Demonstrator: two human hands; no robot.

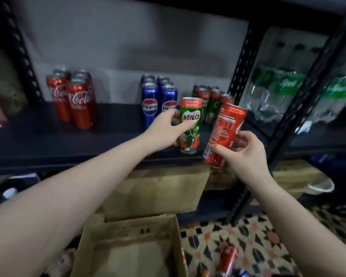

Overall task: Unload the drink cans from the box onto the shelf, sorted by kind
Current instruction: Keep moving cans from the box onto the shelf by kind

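Note:
My left hand grips a green and orange Milo can, held upright at the front edge of the dark shelf. My right hand holds a red Coca-Cola can, tilted, just right of the Milo can and in front of the shelf edge. On the shelf stand three groups: red Coca-Cola cans at the left, blue Pepsi cans in the middle, Milo cans at the right. The cardboard box lies open below, near my left forearm.
A black perforated upright bounds the shelf on the right; beyond it stand packs of Sprite bottles. More cardboard boxes sit under the shelf. A red can lies on the patterned floor beside the box.

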